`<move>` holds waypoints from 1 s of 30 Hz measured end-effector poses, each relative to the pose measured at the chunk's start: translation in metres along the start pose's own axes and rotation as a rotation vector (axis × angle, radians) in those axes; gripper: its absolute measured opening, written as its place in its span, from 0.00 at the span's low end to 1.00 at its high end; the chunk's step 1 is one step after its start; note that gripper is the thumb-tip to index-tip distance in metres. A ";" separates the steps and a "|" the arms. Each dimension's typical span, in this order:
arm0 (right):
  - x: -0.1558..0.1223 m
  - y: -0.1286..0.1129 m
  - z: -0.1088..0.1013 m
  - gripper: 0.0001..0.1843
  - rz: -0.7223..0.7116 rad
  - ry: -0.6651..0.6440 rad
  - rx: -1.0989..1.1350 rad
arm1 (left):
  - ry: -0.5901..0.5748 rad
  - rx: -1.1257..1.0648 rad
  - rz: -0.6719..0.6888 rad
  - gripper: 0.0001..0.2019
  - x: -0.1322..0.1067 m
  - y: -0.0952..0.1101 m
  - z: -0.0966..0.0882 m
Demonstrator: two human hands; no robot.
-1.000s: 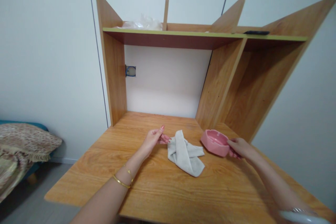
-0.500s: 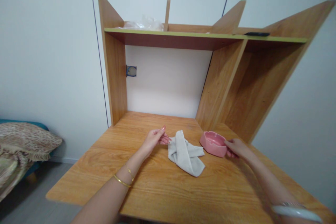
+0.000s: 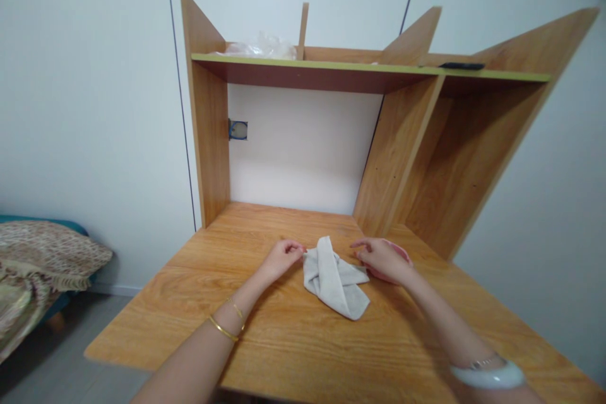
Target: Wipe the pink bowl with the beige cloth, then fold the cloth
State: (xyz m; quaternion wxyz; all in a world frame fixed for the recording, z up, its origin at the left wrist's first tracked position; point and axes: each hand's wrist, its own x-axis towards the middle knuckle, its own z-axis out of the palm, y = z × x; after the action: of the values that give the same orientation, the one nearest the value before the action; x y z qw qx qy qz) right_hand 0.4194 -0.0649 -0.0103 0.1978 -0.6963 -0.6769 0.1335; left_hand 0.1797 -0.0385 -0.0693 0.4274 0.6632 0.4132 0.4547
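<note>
A crumpled light grey cloth (image 3: 338,281) lies on the wooden desk, with several folded ends sticking out. At its left corner is my left hand (image 3: 284,257), thumb and fingers pinched together on the edge of the fabric. My right hand (image 3: 383,257) is to the right of the cloth, fingers apart and reaching left toward it, holding nothing. Behind and beneath that hand sits a pink angular ashtray (image 3: 402,254), mostly covered by the hand and wrist.
A wooden shelf unit (image 3: 303,73) stands at the back of the desk (image 3: 265,341). On its top rest a clear plastic bag (image 3: 262,47) and a flat black object (image 3: 461,66). An uncovered wall box (image 3: 238,130) shows at the back left. A patterned cushion (image 3: 52,252) lies farther left.
My right hand has let go of the ashtray and moved left across it toward the cloth. My left fingers have closed at the cloth's left corner. The cloth has hardly moved.
</note>
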 end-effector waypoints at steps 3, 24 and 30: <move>0.001 -0.013 0.005 0.18 -0.016 -0.014 -0.112 | -0.017 0.183 0.026 0.09 -0.002 -0.003 -0.003; 0.017 -0.033 0.020 0.07 -0.016 -0.159 -0.291 | -0.027 0.310 0.111 0.14 -0.011 0.015 0.006; 0.032 -0.045 0.015 0.07 -0.101 -0.049 -0.202 | 0.170 0.224 0.109 0.14 -0.003 0.008 -0.007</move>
State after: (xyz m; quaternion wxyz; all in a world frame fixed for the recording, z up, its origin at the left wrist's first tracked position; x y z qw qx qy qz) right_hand 0.3738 -0.0317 -0.0001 0.1166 -0.6741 -0.7258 0.0715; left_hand 0.1738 -0.0423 -0.0605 0.2888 0.6872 0.4593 0.4831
